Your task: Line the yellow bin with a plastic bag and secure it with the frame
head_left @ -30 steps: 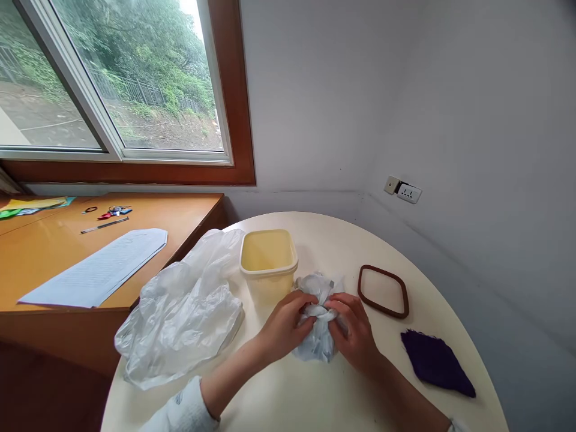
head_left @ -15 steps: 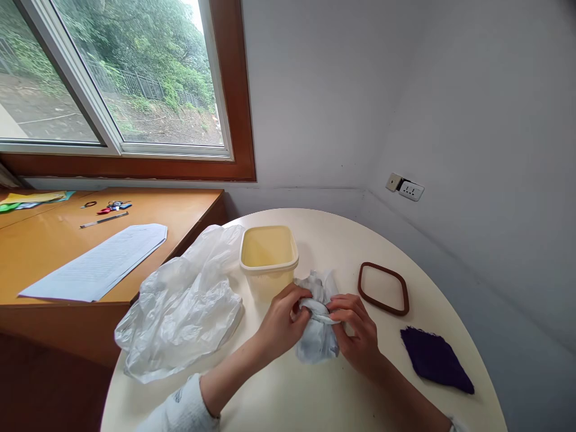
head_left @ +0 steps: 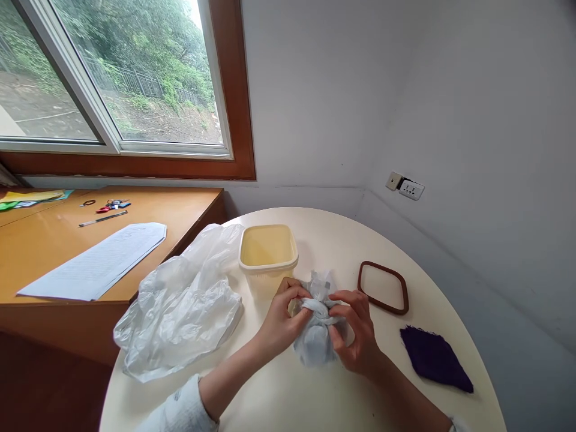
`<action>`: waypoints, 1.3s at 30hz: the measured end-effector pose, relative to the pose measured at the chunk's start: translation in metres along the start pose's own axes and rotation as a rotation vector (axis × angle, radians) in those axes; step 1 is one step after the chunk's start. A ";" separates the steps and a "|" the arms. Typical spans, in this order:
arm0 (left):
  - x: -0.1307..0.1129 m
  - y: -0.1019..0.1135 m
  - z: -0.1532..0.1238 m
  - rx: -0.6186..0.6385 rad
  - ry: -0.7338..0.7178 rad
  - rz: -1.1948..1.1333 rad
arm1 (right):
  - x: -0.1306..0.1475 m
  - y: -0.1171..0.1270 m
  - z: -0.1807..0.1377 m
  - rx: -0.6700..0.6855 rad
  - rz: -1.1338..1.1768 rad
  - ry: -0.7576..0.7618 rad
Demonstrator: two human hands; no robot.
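Note:
A small pale blue-grey plastic bag (head_left: 315, 345), bunched and knotted at its top, sits on the round cream table (head_left: 288, 396). My left hand (head_left: 281, 318) pinches the knot from the left, fingers closed on it. My right hand (head_left: 357, 330) grips the knot from the right, fingers curled round the twisted plastic. Just behind the bag stands an open cream plastic tub (head_left: 267, 255), without its lid.
A large crumpled clear plastic bag (head_left: 180, 303) lies left of the tub. A brown-rimmed lid (head_left: 382, 288) and a dark purple cloth (head_left: 434, 357) lie to the right. A wooden desk (head_left: 40, 252) with papers, a pen and keys stands at the left under the window.
Both hands have twisted and tightened the top of the small bag; the bag now stands more upright with a tighter knot. The rest has not moved.

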State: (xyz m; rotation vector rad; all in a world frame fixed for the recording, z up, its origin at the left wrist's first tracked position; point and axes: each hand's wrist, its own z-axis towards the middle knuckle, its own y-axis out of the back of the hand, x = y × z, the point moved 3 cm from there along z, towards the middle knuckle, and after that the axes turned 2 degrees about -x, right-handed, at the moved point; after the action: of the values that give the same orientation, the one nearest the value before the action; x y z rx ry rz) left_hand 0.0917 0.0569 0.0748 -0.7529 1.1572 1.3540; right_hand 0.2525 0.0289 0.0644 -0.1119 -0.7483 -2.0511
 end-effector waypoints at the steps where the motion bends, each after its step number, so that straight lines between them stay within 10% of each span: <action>1: 0.000 0.000 0.000 -0.008 0.003 -0.012 | 0.002 0.000 0.001 -0.005 -0.030 0.021; 12: 0.002 -0.002 -0.002 -0.033 0.095 -0.181 | -0.007 -0.004 0.002 -0.028 -0.058 0.004; 28: -0.004 -0.007 -0.004 0.156 0.307 -0.538 | -0.023 -0.010 -0.003 -0.034 0.358 -0.526; 39: -0.001 -0.008 -0.002 -0.031 0.209 -0.313 | -0.002 -0.004 0.008 0.040 0.032 -0.011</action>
State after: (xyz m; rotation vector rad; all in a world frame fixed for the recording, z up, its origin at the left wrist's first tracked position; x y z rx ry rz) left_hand 0.0991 0.0539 0.0731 -1.0705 1.1265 1.0508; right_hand 0.2490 0.0359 0.0682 -0.1114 -0.7889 -2.0055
